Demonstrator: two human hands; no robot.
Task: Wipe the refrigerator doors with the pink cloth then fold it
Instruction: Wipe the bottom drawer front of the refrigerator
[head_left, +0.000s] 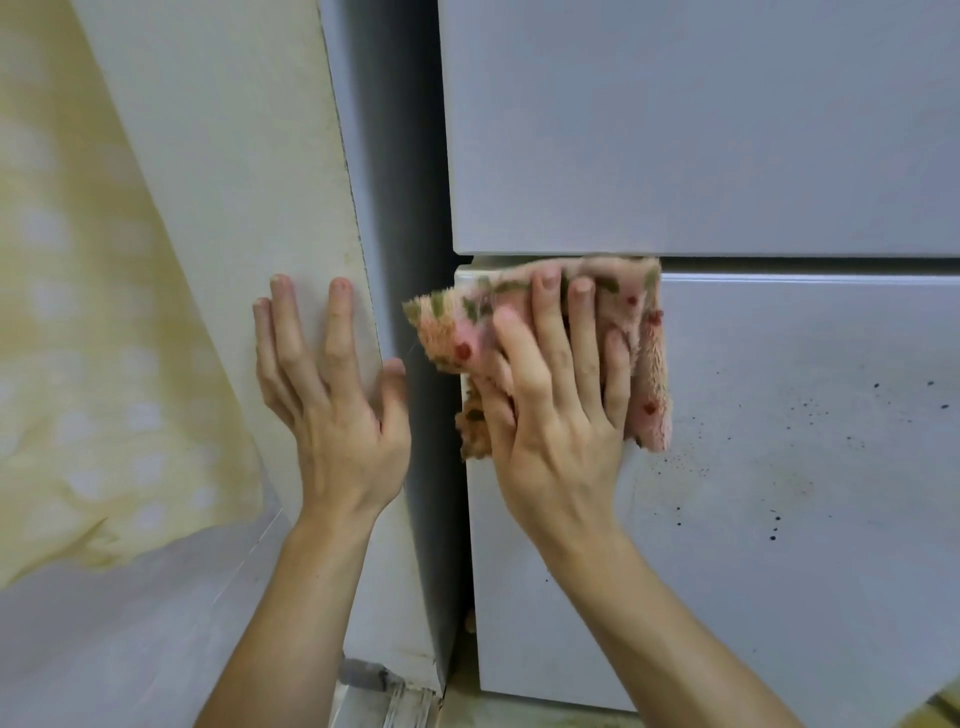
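Observation:
The refrigerator fills the right side, with a grey upper door (701, 130) and a lower door (779, 493) split by a narrow horizontal gap. My right hand (556, 410) presses a fluffy pink cloth (647, 358), dotted red and green, flat against the top left corner of the lower door. The cloth's upper edge reaches the gap. Small black specks dot the lower door right of the cloth. My left hand (332, 400) rests flat and empty on the white wall panel (234, 182) beside the refrigerator, its thumb at the panel's edge.
A dark gap (410, 260) runs between the wall panel and the refrigerator's side. A yellow curtain with pale dots (78, 338) hangs at the left. A worn floor strip (395, 696) shows at the bottom under the panel.

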